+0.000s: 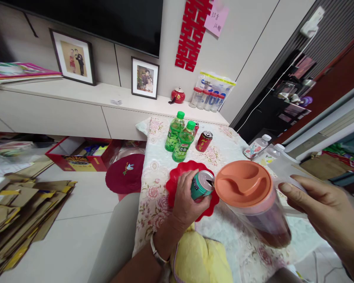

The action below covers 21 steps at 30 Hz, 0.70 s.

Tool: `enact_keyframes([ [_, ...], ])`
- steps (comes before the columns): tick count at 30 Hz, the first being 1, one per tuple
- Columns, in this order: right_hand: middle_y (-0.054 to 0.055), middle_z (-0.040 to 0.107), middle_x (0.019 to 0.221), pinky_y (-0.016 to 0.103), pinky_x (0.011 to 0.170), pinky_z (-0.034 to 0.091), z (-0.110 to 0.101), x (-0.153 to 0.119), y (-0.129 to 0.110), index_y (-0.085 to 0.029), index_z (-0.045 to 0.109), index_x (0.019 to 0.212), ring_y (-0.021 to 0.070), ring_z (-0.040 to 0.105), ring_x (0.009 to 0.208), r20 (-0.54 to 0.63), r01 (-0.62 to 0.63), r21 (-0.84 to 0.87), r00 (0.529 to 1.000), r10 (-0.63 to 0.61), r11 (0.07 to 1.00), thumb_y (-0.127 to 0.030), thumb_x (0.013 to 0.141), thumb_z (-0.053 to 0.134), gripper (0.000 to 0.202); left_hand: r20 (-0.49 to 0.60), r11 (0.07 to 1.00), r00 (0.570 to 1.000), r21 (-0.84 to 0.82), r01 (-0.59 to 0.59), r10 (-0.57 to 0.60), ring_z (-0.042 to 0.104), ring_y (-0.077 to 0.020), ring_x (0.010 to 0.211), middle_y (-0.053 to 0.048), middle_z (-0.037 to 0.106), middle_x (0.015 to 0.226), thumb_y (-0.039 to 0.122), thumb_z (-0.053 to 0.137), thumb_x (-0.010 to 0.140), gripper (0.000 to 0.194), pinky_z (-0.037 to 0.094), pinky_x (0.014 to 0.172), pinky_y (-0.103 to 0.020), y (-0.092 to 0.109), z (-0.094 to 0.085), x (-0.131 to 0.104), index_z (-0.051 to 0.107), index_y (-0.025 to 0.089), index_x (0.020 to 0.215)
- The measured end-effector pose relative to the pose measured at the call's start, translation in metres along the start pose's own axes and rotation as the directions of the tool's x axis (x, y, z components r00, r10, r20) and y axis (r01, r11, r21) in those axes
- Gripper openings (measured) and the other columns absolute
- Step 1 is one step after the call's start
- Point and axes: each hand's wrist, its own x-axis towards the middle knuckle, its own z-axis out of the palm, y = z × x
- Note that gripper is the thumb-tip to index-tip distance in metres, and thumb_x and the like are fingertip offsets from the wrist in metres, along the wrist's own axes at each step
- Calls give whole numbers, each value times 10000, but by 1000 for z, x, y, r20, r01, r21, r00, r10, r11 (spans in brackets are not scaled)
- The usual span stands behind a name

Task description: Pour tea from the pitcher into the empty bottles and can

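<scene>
The can (199, 192) is over the red dish (173, 177), tipped a little right, its open top facing the pitcher (268, 220). The left hand (181, 202) has its fingers wrapped around the can from the left. That grip looks sound: firm enough to stop it turning, without denting the wall.

Just right of the can, the pitcher leans left with dark liquid low inside and its orange lid (243, 184) at the can's rim; whether they touch, I cannot tell. The fingers of the right hand (327, 206) are closed at the pitcher's handle side, though blur hides the full grip. With the two rims this close, small, slow wrist turns seem best, keeping opening and lid edge lined up over the dish so drips land there.

Farther off stand two green bottles (170, 135) (183, 145) and a red can (204, 142); elbow room on that side looks tight. The yellow cloth (200, 255) is near, best kept dry.
</scene>
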Motion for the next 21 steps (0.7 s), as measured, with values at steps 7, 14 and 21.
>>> enact_keyframes([
  [7, 16, 552, 613, 261, 478, 464, 0, -1, 0, -236, 727, 591, 188, 494, 593, 1, -1, -21, 1000, 1, 1000, -740, 590, 810, 510, -12, 1000, 1000, 8, -15, 15, 672, -306, 1175, -129, 679, 1241, 174, 725, 737, 679, 580, 1056, -503, 0, 1, 0, 518, 201, 1384],
  [14, 12, 525, 617, 274, 510, 492, 1, -2, -2, -229, 681, 564, 187, 483, 606, 5, -20, -30, 1000, 20, 999, -749, 583, 803, 534, 2, 1000, 1000, 6, -6, 6, 669, -322, 1175, -141, 676, 1240, 161, 736, 725, 684, 583, 1044, -537, 0, 0, 0, 510, 199, 1370],
  [21, 15, 534, 628, 263, 509, 489, -1, -1, -1, -216, 691, 582, 187, 495, 619, 30, -1, -36, 1000, 2, 999, -756, 619, 790, 550, 2, 1000, 1000, -9, -8, 8, 667, -327, 1179, -143, 674, 1245, 148, 738, 713, 703, 578, 1048, -548, -1, 1, 0, 505, 203, 1374],
])
